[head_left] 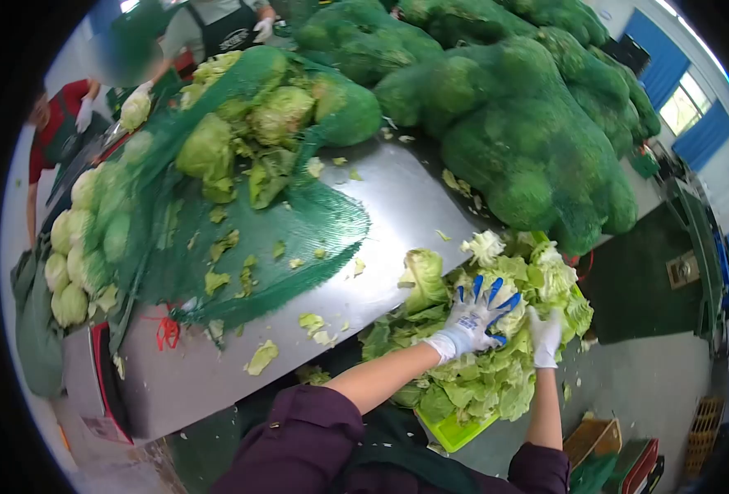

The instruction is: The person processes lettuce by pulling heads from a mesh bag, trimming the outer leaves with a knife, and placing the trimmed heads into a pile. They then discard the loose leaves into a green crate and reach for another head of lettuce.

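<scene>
My left hand [477,317], in a white glove with blue fingertips, lies spread on a heap of loose lettuce leaves [496,383]. My right hand [546,336], in a white glove, touches the leaves at the heap's right side; its fingertips are partly hidden among them. The leaves fill and overhang a bright green crate [457,430], whose lower corner shows. Just left of my left hand, a pale lettuce head [425,281] rests by the metal table's edge.
Green net sacks of lettuce [529,132] are piled behind the metal table [397,193]. An opened net [274,247] and leaf scraps lie on it, with trimmed heads [72,305] at left. Two people stand at the upper left. Crates [591,440] stand at lower right.
</scene>
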`<action>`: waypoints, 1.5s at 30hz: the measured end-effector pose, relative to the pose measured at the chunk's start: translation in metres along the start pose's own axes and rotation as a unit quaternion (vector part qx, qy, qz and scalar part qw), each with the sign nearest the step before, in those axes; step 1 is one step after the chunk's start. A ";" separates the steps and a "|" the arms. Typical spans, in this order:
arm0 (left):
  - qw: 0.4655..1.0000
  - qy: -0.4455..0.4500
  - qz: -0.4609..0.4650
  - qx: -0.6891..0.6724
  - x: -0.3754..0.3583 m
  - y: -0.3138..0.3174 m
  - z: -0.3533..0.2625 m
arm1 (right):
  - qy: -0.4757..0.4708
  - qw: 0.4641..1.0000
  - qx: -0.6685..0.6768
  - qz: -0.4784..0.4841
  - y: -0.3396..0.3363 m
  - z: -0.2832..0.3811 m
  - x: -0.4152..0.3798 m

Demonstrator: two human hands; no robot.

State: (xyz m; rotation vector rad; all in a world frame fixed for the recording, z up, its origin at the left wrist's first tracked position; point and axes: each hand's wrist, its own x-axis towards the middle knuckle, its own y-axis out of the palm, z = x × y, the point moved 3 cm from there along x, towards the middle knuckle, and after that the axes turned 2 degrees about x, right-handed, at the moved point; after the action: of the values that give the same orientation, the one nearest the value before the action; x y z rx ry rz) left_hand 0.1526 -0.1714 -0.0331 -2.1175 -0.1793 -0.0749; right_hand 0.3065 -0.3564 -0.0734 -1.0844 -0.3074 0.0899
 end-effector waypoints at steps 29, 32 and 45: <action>0.995 0.089 -0.048 0.010 -0.178 0.017 0.045 | -0.073 0.978 0.193 0.023 0.100 0.159 -0.094; 0.999 -0.015 -0.051 -0.013 -0.247 -0.014 0.049 | 0.136 0.883 0.413 0.178 0.062 0.174 -0.113; 0.816 -0.430 -0.048 -0.384 -0.341 -0.002 0.139 | 0.079 0.887 0.353 0.287 -0.006 0.178 -0.154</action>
State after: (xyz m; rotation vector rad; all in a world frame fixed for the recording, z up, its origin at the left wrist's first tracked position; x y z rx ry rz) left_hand -0.1869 -0.0859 -0.1472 -2.7942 -0.9220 0.9194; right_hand 0.1073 -0.2413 -0.0223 -0.4158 0.2042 0.5950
